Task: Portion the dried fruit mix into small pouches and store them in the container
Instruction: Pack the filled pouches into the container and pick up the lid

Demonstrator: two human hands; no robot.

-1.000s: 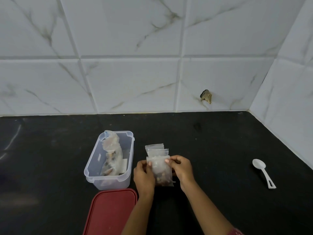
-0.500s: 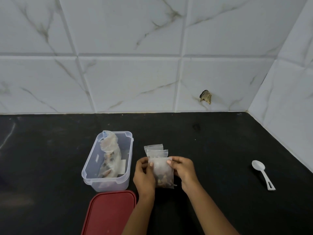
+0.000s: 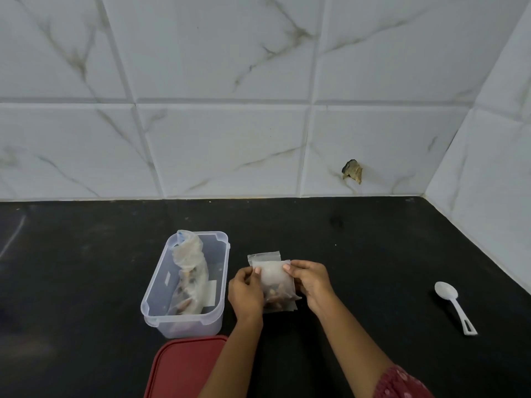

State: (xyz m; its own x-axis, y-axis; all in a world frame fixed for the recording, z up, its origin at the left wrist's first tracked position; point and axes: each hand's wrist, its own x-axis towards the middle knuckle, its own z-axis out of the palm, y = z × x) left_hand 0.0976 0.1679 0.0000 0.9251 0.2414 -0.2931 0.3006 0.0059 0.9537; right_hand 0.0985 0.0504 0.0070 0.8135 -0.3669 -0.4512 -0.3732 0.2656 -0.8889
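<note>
A small clear pouch [image 3: 275, 284] with dried fruit at its bottom is held just above the black counter. My left hand [image 3: 245, 291] pinches its top left corner and my right hand [image 3: 311, 281] pinches its top right corner. Behind it lie more small pouches [image 3: 264, 255], mostly hidden. To the left stands a clear plastic container [image 3: 221, 271] with a twisted plastic bag of dried fruit mix [image 3: 191, 278] inside.
A red lid [image 3: 184, 366] lies at the front, just below the container. A white plastic spoon [image 3: 454, 308] rests on the counter at the right. Tiled walls close the back and the right side of the black counter [image 3: 86, 268].
Both hands have kept their pinch on the pouch's top edge, the pouch has shifted slightly up and now covers more of the pouches behind it.
</note>
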